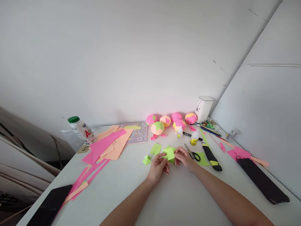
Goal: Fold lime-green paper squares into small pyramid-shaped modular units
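Between my two hands is a square of green paper (169, 153) with creases in it, held a little above the table. My left hand (158, 168) pinches its left edge between thumb and fingers. At the right edge, the closed fingers of my right hand (184, 158) grip the same paper. A small folded green paper piece (146, 160) lies left of my left hand, and a flat green sheet (156, 148) is just behind it. Black-handled scissors (195, 156) lie beside my right hand, with another green square (203, 159) partly under them.
Several paper balls (157, 128) line the wall. Two glue bottles (194, 138), a utility knife (212, 158) and a black pouch (262, 179) are to the right. Pink and orange paper (105, 146), a white bottle (82, 130) and a black tablet-like object (50, 205) are left.
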`<act>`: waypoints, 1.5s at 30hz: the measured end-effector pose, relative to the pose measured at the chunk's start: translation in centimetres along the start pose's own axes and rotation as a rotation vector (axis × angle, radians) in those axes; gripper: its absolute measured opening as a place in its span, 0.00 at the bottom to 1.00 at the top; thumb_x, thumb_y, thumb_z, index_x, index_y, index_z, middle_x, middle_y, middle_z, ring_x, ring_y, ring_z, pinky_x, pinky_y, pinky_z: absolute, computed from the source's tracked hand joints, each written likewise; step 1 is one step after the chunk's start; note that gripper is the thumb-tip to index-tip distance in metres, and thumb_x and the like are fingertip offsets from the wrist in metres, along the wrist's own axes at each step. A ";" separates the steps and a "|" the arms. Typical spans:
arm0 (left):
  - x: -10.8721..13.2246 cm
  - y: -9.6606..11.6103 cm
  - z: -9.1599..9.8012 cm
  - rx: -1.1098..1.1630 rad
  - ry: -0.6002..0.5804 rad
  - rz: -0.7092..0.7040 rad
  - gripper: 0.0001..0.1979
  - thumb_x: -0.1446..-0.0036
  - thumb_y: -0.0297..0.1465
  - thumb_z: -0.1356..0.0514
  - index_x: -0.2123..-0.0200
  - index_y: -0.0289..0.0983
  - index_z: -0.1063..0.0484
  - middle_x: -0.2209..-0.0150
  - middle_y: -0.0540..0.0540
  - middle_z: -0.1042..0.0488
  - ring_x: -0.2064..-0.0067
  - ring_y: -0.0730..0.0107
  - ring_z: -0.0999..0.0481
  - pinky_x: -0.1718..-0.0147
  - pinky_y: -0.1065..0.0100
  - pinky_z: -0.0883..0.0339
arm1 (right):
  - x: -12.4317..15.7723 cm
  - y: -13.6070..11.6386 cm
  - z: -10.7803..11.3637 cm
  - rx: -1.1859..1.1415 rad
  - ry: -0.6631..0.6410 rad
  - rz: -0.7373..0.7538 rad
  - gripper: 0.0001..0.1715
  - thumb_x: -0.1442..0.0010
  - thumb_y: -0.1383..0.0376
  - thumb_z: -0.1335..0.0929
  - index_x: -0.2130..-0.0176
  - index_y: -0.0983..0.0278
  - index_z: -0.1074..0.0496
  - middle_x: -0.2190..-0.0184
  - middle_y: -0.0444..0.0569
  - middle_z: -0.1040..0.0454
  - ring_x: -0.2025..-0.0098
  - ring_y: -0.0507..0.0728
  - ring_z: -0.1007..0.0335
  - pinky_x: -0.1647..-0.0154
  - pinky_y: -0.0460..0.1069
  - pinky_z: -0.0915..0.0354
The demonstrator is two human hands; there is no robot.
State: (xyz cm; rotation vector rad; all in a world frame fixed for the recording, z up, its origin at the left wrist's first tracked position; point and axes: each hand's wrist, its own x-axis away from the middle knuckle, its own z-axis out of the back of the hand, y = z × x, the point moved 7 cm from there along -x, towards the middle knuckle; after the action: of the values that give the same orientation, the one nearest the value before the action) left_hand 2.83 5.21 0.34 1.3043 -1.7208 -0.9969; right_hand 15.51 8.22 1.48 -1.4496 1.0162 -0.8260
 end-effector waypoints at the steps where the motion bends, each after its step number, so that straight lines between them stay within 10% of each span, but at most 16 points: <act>1: 0.0 -0.1 0.0 0.000 -0.004 0.007 0.19 0.52 0.38 0.38 0.60 0.36 0.40 0.79 0.55 0.31 0.84 0.77 0.33 0.87 0.73 0.39 | 0.0 0.0 0.1 -0.005 0.009 0.004 0.09 0.45 0.61 0.35 0.69 0.61 0.40 0.83 0.37 0.35 0.80 0.51 0.37 0.79 0.45 0.42; 10: -0.2 -0.5 0.0 0.044 -0.048 0.065 0.22 0.54 0.38 0.36 0.58 0.31 0.36 0.79 0.52 0.30 0.83 0.76 0.33 0.86 0.73 0.38 | -0.3 0.8 0.2 0.070 -0.015 0.005 0.08 0.46 0.65 0.35 0.63 0.63 0.32 0.81 0.41 0.33 0.79 0.51 0.37 0.78 0.46 0.39; 16: 0.0 -0.7 -0.4 -0.009 -0.108 0.101 0.19 0.51 0.40 0.39 0.61 0.33 0.34 0.82 0.54 0.32 0.86 0.76 0.35 0.88 0.73 0.39 | -0.3 0.1 0.2 0.130 0.014 0.083 0.13 0.47 0.57 0.32 0.65 0.63 0.32 0.55 0.49 0.35 0.75 0.48 0.36 0.79 0.46 0.37; 24: 0.4 -0.5 -0.7 -0.065 -0.119 0.103 0.17 0.47 0.45 0.44 0.70 0.37 0.39 0.84 0.55 0.33 0.88 0.78 0.38 0.90 0.75 0.44 | -0.1 0.8 0.3 0.159 -0.028 -0.009 0.14 0.46 0.55 0.33 0.72 0.64 0.34 0.84 0.38 0.42 0.83 0.47 0.46 0.83 0.43 0.48; 45: 0.4 -0.2 -0.9 -0.139 -0.024 0.078 0.17 0.52 0.42 0.40 0.65 0.36 0.37 0.74 0.51 0.30 0.83 0.77 0.32 0.83 0.70 0.36 | -0.1 0.2 -0.2 0.161 -0.038 0.040 0.14 0.50 0.56 0.30 0.68 0.63 0.32 0.76 0.42 0.34 0.80 0.49 0.39 0.81 0.45 0.41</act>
State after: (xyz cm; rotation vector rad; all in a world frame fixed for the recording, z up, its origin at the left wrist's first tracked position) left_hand 3.59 4.62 0.55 1.1326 -1.6760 -1.0707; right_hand 15.24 8.23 1.32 -1.2996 0.9253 -0.8289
